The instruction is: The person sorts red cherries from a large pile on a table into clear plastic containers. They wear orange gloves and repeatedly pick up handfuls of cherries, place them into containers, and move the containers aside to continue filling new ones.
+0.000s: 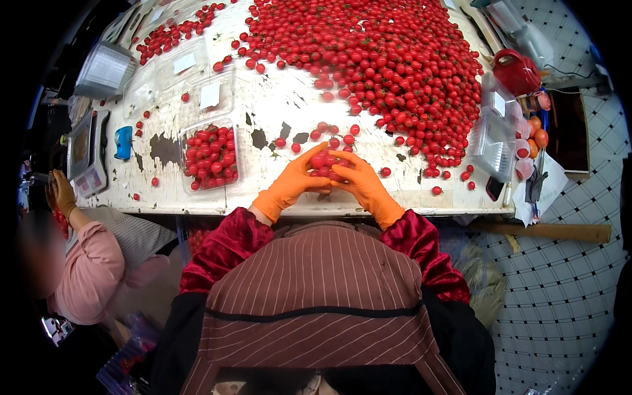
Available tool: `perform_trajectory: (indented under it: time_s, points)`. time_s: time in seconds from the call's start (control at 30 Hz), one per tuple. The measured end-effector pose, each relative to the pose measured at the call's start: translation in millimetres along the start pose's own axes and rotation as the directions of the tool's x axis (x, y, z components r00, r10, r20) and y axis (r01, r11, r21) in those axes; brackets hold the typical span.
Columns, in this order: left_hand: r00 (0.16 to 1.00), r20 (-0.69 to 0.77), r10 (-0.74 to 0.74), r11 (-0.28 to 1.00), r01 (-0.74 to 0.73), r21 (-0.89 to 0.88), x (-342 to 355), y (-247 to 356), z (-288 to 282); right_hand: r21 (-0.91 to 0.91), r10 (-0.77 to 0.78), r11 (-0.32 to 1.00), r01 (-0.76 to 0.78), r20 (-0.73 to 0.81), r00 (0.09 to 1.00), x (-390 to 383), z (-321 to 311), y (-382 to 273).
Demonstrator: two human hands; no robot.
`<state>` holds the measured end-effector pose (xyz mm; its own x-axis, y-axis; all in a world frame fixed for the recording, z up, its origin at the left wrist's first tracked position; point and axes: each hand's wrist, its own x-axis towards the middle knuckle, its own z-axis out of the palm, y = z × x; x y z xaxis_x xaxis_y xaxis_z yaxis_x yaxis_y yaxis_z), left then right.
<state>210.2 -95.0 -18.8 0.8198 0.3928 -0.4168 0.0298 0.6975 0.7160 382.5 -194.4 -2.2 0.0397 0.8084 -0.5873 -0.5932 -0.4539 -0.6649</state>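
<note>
In orange gloves, my left hand (pixel 292 182) and my right hand (pixel 370 185) meet near the table's front edge. Their curled fingers cup a few red cherry tomatoes (pixel 323 162) between them. Several loose tomatoes lie just beyond my fingertips. To the left of my hands, a clear plastic punnet (pixel 186 187) stands filled with cherry tomatoes. A large heap of the same tomatoes (pixel 388 66) covers the far middle and right of the table.
The white table (pixel 257 191) has peeling dark patches. Clear containers (pixel 490 141) and a red handled container (pixel 517 71) line the right side. At the left are a scale (pixel 89 155), a blue object (pixel 123 143) and stacked trays (pixel 105 69). Another person's gloved hand (pixel 64 194) shows far left.
</note>
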Motion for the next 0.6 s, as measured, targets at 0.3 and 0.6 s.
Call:
perform_trajectory:
  time_s: [0.3, 0.6]
  points:
    - [1.000, 0.001, -0.014, 0.999, 0.014, 0.039, -28.9, 26.5, -20.1, -0.207, 0.026, 0.978, -0.005, 0.103, 0.994, 24.7, 17.5, -9.0]
    - [0.952, -0.263, 0.157, 0.984, -0.127, 0.128, -83.2, 50.2, -49.4, -0.339, -0.013, 0.935, 0.102, 0.254, 0.967, 61.9, 89.5, -8.0]
